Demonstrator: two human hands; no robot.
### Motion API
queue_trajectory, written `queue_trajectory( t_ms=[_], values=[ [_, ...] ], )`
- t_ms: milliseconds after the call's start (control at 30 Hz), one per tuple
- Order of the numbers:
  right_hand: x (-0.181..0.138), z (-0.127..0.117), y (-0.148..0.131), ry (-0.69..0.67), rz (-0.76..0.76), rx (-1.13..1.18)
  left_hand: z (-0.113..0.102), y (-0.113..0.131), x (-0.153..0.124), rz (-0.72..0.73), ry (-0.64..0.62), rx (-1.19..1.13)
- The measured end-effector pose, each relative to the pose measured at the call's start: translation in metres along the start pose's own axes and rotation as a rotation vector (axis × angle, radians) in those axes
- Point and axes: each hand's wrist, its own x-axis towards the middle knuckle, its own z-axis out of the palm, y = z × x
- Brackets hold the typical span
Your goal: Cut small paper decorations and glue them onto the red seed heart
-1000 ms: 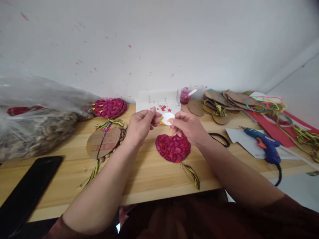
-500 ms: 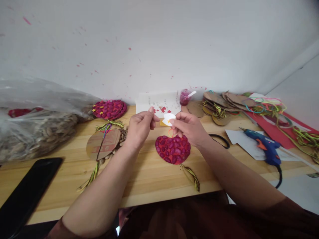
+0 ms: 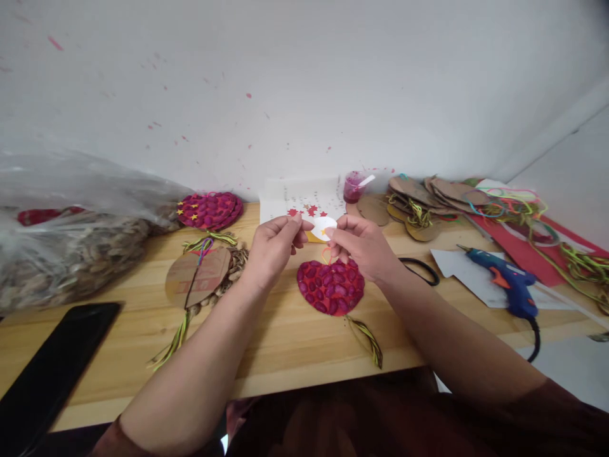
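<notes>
On the wooden table (image 3: 285,355) lies the red-and-purple disc (image 3: 330,292). Beyond its left edge, my left hand (image 3: 273,249) has fingertips bunched, holding what I cannot tell; beyond its right, my right hand (image 3: 364,246) pinches the white paper piece (image 3: 325,223), a yellow star (image 3: 323,232) against it.

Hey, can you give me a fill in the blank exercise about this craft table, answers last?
1. The right hand holds a white scrap showing a small yellow ____.
2. The trigger of the glue gun is ____.
3. Most stars on the white sheet are ____.
4. The plastic bag sits on the table's ____ side.

Missing words: star; orange; red; left.
</notes>
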Motion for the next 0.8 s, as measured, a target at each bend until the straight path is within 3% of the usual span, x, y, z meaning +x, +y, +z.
queue_trajectory(
  t_ms=[367,800],
  values=[
    [-0.0004,-0.0001,0.0037,-0.049,0.008,0.007,0.0025,0.0011,-0.0029,-0.081,-0.107,0.085],
    [0.0025,-0.004,0.0055,-0.129,0.084,0.088,-0.0007,-0.0032,-0.0002,-0.108,-0.096,0.112]
  ],
)
